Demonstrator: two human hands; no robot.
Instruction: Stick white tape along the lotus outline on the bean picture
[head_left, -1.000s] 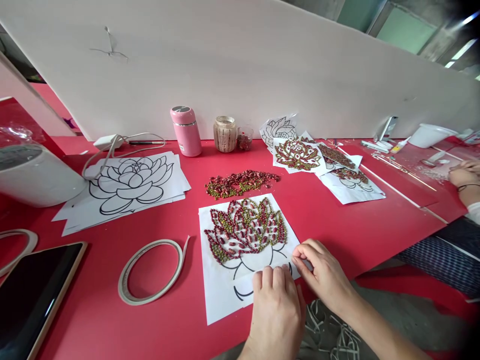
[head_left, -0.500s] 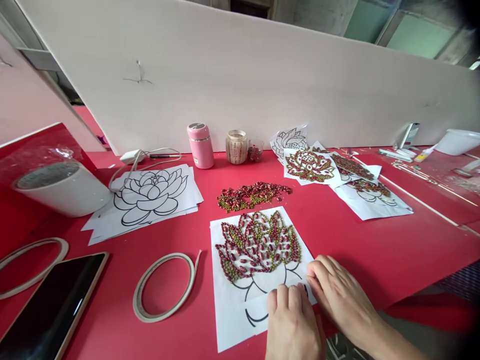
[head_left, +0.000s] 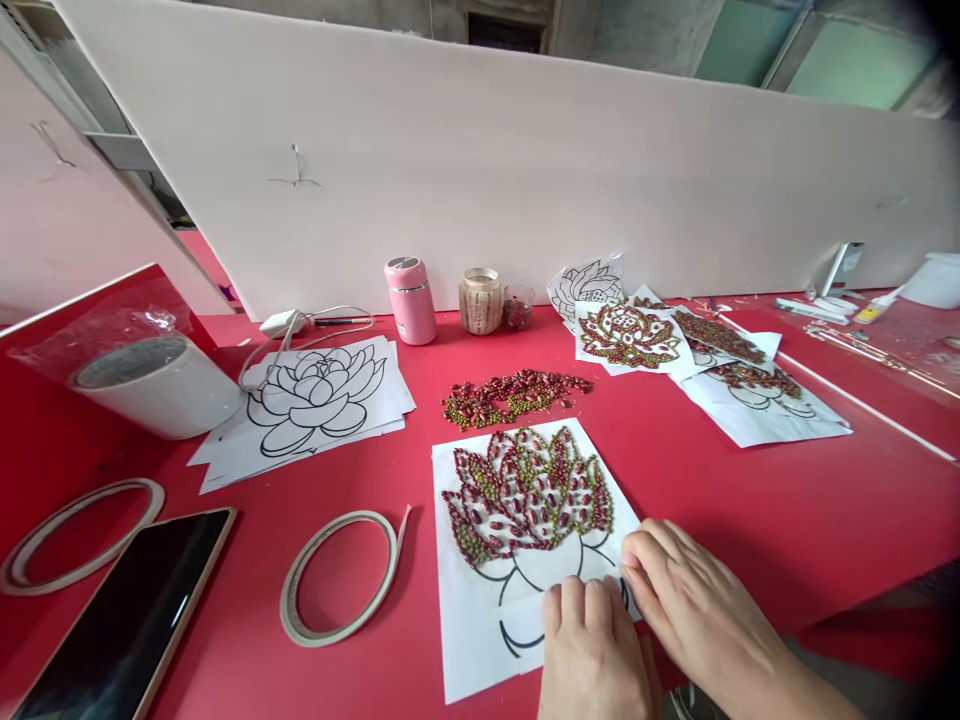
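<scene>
A white sheet with a lotus drawing [head_left: 469, 650] lies before me. Red beans and green mung beans [head_left: 532, 490] cover the flower's upper petals, while its lower petals are bare black outlines. A pale band, resembling tape, crosses the lower outlines and interrupts them. My left hand [head_left: 600, 640] rests on the sheet's lower right part with fingers curled down and pressed together. Beside it, at the right edge of the paper, my right hand [head_left: 694, 595] is closed, thumb against index finger. Whatever the fingertips of either hand hold is hidden.
Loose beans [head_left: 514, 397] are heaped behind the sheet. Left are a tape roll [head_left: 341, 635], a phone [head_left: 127, 620], another tape roll [head_left: 82, 492] and printed lotus sheets [head_left: 390, 400]. A pink flask [head_left: 412, 305], a jar [head_left: 480, 302] and bean-covered pictures [head_left: 630, 335] stand or lie behind.
The whole scene has shifted slightly right in view as the camera turned. Both hands keep nearly the same place and pose at the sheet's lower right.
</scene>
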